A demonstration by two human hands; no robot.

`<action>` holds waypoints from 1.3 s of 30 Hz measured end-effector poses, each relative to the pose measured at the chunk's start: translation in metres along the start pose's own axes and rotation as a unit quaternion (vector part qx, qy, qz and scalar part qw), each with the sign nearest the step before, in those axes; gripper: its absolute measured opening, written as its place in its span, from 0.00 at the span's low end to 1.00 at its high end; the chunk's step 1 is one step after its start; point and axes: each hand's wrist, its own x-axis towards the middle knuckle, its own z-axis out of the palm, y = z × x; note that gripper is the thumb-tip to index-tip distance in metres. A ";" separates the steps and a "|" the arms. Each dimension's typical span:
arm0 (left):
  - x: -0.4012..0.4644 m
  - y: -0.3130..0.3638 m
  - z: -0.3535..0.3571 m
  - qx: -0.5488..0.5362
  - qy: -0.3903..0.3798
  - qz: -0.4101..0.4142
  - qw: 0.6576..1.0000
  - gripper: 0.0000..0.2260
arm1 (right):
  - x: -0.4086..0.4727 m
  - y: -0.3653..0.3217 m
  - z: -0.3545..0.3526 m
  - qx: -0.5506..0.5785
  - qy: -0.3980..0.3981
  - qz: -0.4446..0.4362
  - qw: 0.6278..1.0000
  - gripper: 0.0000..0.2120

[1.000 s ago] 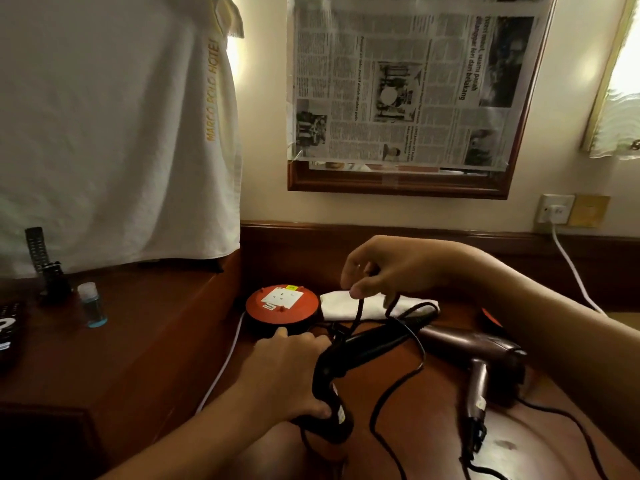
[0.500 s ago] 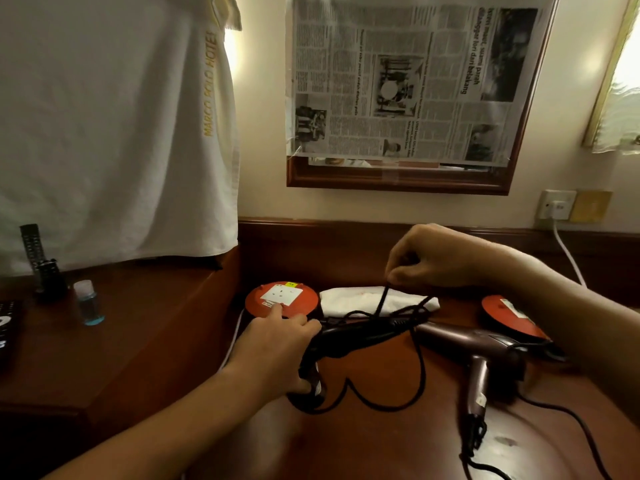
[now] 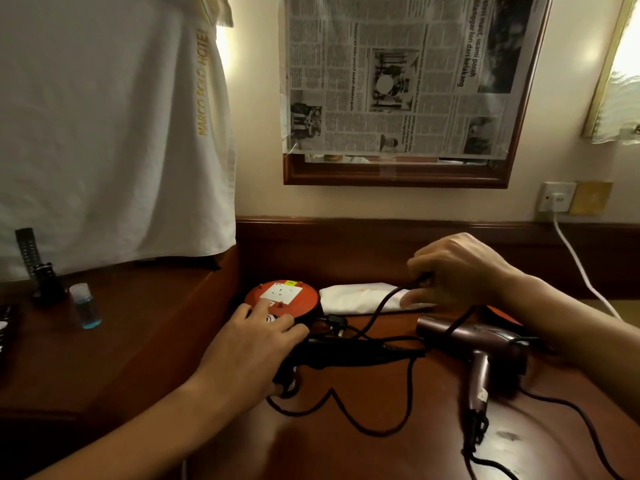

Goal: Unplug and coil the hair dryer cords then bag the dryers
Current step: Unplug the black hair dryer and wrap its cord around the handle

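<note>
Wooden counter (image 3: 398, 441), dim hotel room. Left hand (image 3: 258, 344) grip clamped on black dryer (image 3: 346, 353) at the handle bend, pinning it flat, likely as anchor. Right hand (image 3: 453, 270) pinching black cord (image 3: 384, 303) above white bag (image 3: 353, 297), taking up slack for coiling. Plug (image 3: 334, 322) lying loose beside orange reel (image 3: 281, 299). Brown dryer (image 3: 479, 342) untouched alongside, cord trailing.

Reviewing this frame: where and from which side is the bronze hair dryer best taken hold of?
Probably by its handle, coming from above. The bronze hair dryer lies flat on the desk with the handle pointing toward the person, narrow enough to wrap and bare of hands. A black cord crosses the barrel, so the barrel seems the poorer grip.
</note>
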 end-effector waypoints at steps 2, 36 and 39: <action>0.002 -0.005 0.004 0.019 0.013 -0.012 1.000 0.38 | -0.006 -0.001 0.002 0.000 -0.010 -0.006 1.000 0.21; 0.023 -0.018 -0.001 -0.328 0.099 -0.176 0.923 0.36 | -0.004 -0.107 0.092 0.121 -0.140 0.239 0.953 0.23; 0.029 -0.028 0.007 -0.291 0.052 -0.231 0.927 0.31 | 0.001 -0.126 0.080 0.084 -0.091 0.191 0.974 0.28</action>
